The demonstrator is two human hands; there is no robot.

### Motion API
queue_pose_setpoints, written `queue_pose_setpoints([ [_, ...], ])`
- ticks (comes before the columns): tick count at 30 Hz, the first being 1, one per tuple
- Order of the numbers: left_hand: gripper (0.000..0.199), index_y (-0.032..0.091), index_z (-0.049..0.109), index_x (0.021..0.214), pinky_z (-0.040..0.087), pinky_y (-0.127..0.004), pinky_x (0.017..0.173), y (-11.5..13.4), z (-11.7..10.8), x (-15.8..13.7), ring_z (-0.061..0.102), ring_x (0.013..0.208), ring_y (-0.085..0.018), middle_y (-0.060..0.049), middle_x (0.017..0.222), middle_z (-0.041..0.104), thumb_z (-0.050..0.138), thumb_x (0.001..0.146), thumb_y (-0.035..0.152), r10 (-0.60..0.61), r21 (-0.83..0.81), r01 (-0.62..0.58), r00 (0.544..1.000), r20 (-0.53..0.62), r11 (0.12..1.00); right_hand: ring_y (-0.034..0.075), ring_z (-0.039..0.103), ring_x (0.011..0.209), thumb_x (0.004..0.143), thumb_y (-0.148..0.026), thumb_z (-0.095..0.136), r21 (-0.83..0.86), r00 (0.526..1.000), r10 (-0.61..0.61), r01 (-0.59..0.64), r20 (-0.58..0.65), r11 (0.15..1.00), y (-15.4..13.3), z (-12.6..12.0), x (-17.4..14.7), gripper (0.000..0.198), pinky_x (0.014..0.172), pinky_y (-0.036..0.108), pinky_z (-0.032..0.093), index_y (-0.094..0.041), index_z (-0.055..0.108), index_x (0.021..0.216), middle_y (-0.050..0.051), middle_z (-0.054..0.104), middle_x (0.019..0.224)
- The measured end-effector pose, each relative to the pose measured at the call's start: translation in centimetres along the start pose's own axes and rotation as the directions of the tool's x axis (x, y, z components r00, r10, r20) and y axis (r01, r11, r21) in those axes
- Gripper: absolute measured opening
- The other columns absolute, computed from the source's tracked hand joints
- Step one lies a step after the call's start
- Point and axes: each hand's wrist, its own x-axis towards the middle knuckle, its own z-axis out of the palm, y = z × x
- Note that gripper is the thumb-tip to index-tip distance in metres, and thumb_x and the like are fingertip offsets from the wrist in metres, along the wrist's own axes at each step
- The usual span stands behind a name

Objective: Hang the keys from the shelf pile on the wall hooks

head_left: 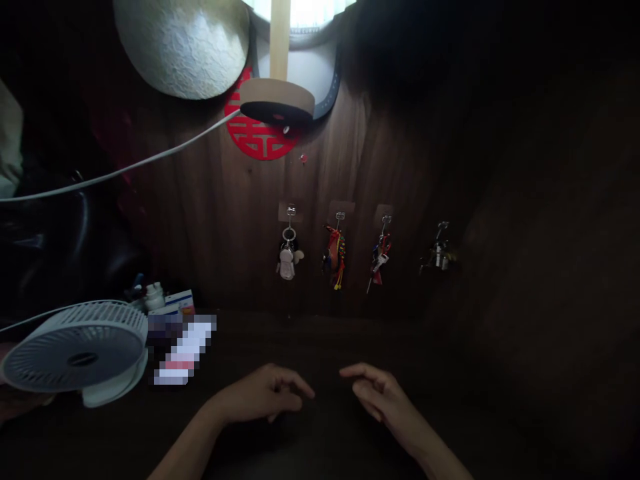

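Observation:
Over the dark tabletop (320, 440), my left hand (265, 393) points inward with its fingers loosely bent and apart, holding nothing. Facing it from the other side is my right hand (377, 395), also open, its index finger stretched toward the left one. A gap separates the two hands. Above them, on the wood panel, hang a keyring with a pale charm (287, 262), a bunch with red and yellow cords (337, 257), a set of keys (381, 260) and a dim metallic bunch (441, 256). Neither hand touches these.
A white fan (75, 353) stands at left, with small boxes (179, 301) and a white bottle (155, 297) behind it. Beside them lies a blurred-out paper (187, 350). Overhead hangs a lamp (277, 100) with a white cable (165, 152); a red round ornament (265, 145) is behind it.

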Motion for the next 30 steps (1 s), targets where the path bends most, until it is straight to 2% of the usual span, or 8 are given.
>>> queue_pose_setpoints([
  [4, 0.035, 0.030, 0.066, 0.111, 0.025, -0.021, 0.047, 1.5, -2.1, -3.6, 0.027, 0.039, -0.005, 0.011, 0.043, 0.035, 0.063, 0.076, 0.026, 0.211, -0.392, -0.226, 0.974, -0.082, 0.892, 0.005, 0.012, 0.036, 0.071, -0.034, 0.069, 0.413, 0.984, -0.173, 0.139, 0.044, 0.900, -4.2, 2.3, 0.0, 0.037, 0.041, 0.022, 0.016, -0.031, 0.065, 0.108, -0.012, 0.022, 0.040],
  [8, 0.060, 0.040, 0.042, 0.133, 0.024, -0.022, 0.048, 1.9, -3.9, -5.0, 0.019, 0.041, -0.008, 0.013, 0.039, 0.021, 0.065, 0.077, 0.036, 0.502, -0.608, -0.583, 0.802, -0.324, 0.539, 0.005, 0.005, 0.032, 0.073, -0.034, 0.065, 0.662, 0.904, -0.405, 0.387, -0.135, 0.643, -6.8, 4.1, 1.2, 0.055, 0.035, 0.019, 0.013, -0.044, 0.048, 0.125, -0.015, 0.015, 0.035],
  [12, 0.064, 0.044, 0.025, 0.139, 0.024, -0.023, 0.050, 1.9, -4.9, -5.2, 0.015, 0.043, -0.010, 0.012, 0.043, 0.017, 0.058, 0.084, 0.036, 0.501, -0.605, -0.679, 0.727, -0.470, 0.417, 0.007, 0.000, 0.038, 0.083, -0.026, 0.055, 0.765, 0.869, -0.335, 0.485, -0.365, 0.425, -6.9, 5.5, 2.2, 0.061, 0.035, 0.018, 0.008, -0.046, 0.031, 0.135, -0.013, 0.011, 0.043],
  [16, 0.064, 0.042, 0.026, 0.139, 0.023, -0.023, 0.049, 1.2, -5.5, -5.2, 0.013, 0.045, -0.010, 0.011, 0.043, 0.016, 0.057, 0.084, 0.034, 0.456, -0.661, -0.645, 0.754, -0.472, 0.384, 0.008, 0.001, 0.041, 0.085, -0.021, 0.052, 0.816, 0.885, -0.262, 0.459, -0.386, 0.351, -6.0, 6.4, 2.3, 0.059, 0.037, 0.018, 0.009, -0.046, 0.032, 0.134, -0.012, 0.010, 0.047],
  [21, 0.069, 0.040, 0.026, 0.140, 0.024, -0.023, 0.051, 0.8, -6.4, -5.6, 0.014, 0.045, -0.010, 0.012, 0.043, 0.018, 0.061, 0.081, 0.036, 0.401, -0.684, -0.597, 0.797, -0.451, 0.418, 0.007, 0.001, 0.041, 0.084, -0.022, 0.054, 0.780, 0.877, -0.277, 0.476, -0.392, 0.407, -6.1, 7.2, 1.8, 0.058, 0.038, 0.017, 0.012, -0.042, 0.035, 0.134, -0.013, 0.011, 0.045],
  [24, 0.069, 0.037, 0.029, 0.140, 0.025, -0.023, 0.052, 1.4, -6.9, -5.6, 0.017, 0.045, -0.009, 0.012, 0.043, 0.021, 0.062, 0.080, 0.037, 0.335, -0.664, -0.560, 0.828, -0.449, 0.496, 0.007, 0.007, 0.039, 0.084, -0.029, 0.054, 0.681, 0.878, -0.272, 0.477, -0.393, 0.556, -6.6, 7.6, 2.1, 0.052, 0.038, 0.017, 0.018, -0.039, 0.040, 0.133, -0.013, 0.017, 0.044],
  [28, 0.058, 0.031, 0.040, 0.135, 0.033, -0.023, 0.057, 2.0, -7.9, -3.6, 0.038, 0.051, -0.008, 0.009, 0.055, 0.043, 0.061, 0.081, 0.032, 0.203, -0.440, -0.502, 0.798, -0.567, 0.744, 0.008, 0.044, 0.050, 0.080, -0.031, 0.060, 0.194, 0.922, -0.233, 0.301, -0.308, 0.934, -7.3, 7.8, 3.7, 0.034, 0.048, 0.020, 0.037, -0.028, 0.062, 0.114, -0.004, 0.056, 0.060],
  [30, 0.052, 0.025, 0.049, 0.127, 0.041, -0.026, 0.070, 2.1, -8.8, -1.4, 0.054, 0.073, -0.012, 0.002, 0.081, 0.060, 0.063, 0.077, 0.032, 0.202, -0.288, -0.462, 0.756, -0.623, 0.839, 0.015, 0.059, 0.078, 0.078, -0.030, 0.062, -0.125, 0.911, -0.276, 0.249, -0.306, 0.960, -7.8, 7.6, 4.9, 0.024, 0.066, 0.026, 0.046, -0.024, 0.069, 0.101, 0.003, 0.066, 0.090],
])
